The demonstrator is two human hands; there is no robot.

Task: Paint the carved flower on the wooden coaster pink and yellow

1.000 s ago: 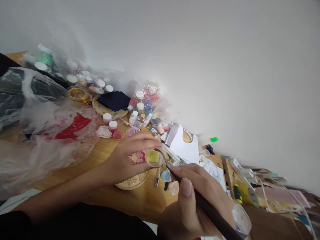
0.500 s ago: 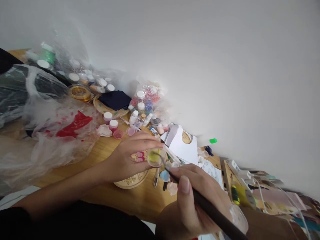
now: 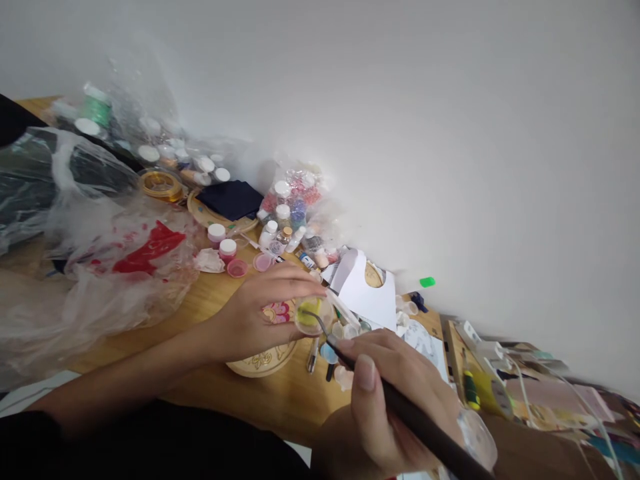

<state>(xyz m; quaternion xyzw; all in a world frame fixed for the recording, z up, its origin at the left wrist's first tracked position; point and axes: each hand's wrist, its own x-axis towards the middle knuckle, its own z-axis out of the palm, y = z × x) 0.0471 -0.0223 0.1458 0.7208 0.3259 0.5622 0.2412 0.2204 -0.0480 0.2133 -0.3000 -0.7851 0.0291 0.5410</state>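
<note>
My left hand [image 3: 260,307] grips a small clear cup [image 3: 320,323] by its rim, between thumb and fingers. Yellow paint [image 3: 307,311] lies inside the cup. In my right hand [image 3: 395,400] is a dark-handled tool [image 3: 415,417] with a thin, bent metal end. Its curved tip dips into the yellow paint. Beneath my left hand lies a round wooden plaque [image 3: 263,360] with a carved pattern, partly coloured pink and red; my hand hides much of it.
Pink paint pots [image 3: 227,249] and small bottles [image 3: 269,233] stand behind my left hand. Crumpled plastic sheeting [image 3: 100,300] with a red smear covers the left side. White cut paper [image 3: 370,300] lies beyond the cup. A pen [image 3: 313,357] and small paint cups sit between my hands.
The tool's tip has shifted slightly left and down within the yellow paint, and my right hand moved a little with it. My left hand holds the cup in the same place.
</note>
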